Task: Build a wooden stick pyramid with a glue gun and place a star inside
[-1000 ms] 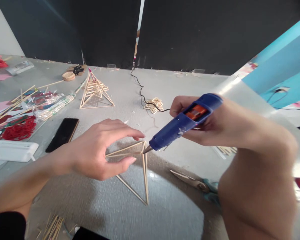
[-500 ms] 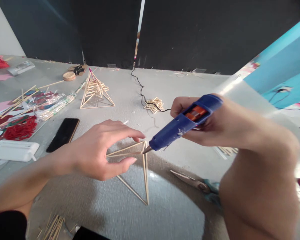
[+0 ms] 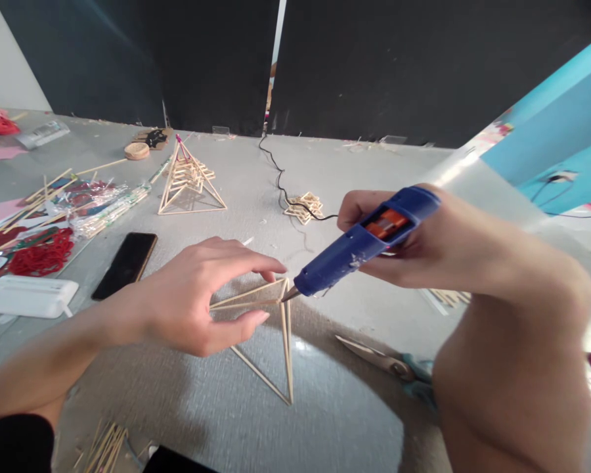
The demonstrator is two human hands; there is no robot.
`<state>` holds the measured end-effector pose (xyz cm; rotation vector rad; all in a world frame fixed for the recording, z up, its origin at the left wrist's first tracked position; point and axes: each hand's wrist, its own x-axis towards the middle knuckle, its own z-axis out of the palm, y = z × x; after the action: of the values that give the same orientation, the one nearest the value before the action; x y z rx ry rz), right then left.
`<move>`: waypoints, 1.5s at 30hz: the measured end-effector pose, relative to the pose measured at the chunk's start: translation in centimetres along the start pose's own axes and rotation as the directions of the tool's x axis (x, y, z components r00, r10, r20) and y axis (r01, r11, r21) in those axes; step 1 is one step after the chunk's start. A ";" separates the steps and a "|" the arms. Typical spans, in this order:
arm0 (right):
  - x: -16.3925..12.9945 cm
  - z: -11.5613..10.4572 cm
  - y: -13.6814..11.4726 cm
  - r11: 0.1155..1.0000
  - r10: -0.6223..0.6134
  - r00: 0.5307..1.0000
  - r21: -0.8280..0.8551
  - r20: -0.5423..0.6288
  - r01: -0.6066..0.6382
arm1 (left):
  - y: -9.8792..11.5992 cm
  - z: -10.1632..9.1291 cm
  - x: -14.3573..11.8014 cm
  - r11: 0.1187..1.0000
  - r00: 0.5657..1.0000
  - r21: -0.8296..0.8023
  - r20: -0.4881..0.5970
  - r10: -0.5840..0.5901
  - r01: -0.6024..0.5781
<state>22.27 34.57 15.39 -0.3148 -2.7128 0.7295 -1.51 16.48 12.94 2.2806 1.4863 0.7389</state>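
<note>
My left hand (image 3: 197, 299) pinches the thin wooden sticks of a pyramid frame (image 3: 270, 341) standing on the grey floor, thumb below and fingers above, close to its apex. My right hand (image 3: 398, 243) grips a blue hot glue gun (image 3: 364, 240) with an orange window. The gun's metal nozzle touches the apex where the sticks meet. My right knee (image 3: 512, 368) rises in the lower right foreground.
A finished stick pyramid (image 3: 187, 180) stands farther back, and a flat stick piece (image 3: 303, 207) lies by the black cord (image 3: 280, 184). Scissors (image 3: 389, 364) lie right of the frame. A black phone (image 3: 124, 264), white case (image 3: 27, 297), red beads (image 3: 39, 256) and wrapped sticks (image 3: 103, 207) lie left. Loose sticks (image 3: 103, 450) lie near me.
</note>
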 end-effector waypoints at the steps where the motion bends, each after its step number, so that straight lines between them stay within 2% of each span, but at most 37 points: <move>1: 0.0 0.0 0.0 1.000 0.007 1.000 0.012 0.003 -0.008 | 0.0 0.0 0.0 1.000 1.000 -0.002 0.001 0.001 -0.001; 6: -0.2 0.0 0.2 0.999 0.030 0.999 0.025 0.014 -0.031 | -0.1 0.0 0.0 1.000 1.000 0.009 0.016 -0.014 0.014; 12: -0.1 -0.1 0.2 0.999 0.017 1.000 -0.033 0.016 -0.017 | -0.3 0.0 -0.2 0.998 0.999 0.055 0.024 -0.033 0.032; 16: -0.1 -0.2 0.0 0.998 0.045 0.998 -0.046 0.036 -0.043 | -0.3 0.0 -0.1 0.997 0.996 0.052 0.062 -0.059 0.056; 26: -0.1 -0.3 -0.5 0.990 0.065 0.997 -0.127 0.037 -0.059 | -0.3 0.0 -0.1 0.996 0.994 0.046 0.072 -0.080 0.077; 35: 0.0 -0.4 -1.0 0.993 0.090 0.996 -0.070 -0.012 -0.091 | -0.3 0.0 -0.3 0.994 0.995 0.069 0.051 -0.085 0.081; 45: 0.0 -0.3 -0.7 0.996 0.062 0.998 -0.066 0.004 -0.061 | -0.3 0.1 -0.2 0.993 0.994 0.082 0.061 -0.088 0.083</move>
<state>22.26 34.12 15.98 -0.4138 -2.7482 0.6589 -1.76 16.38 12.66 2.2590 1.5989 0.5858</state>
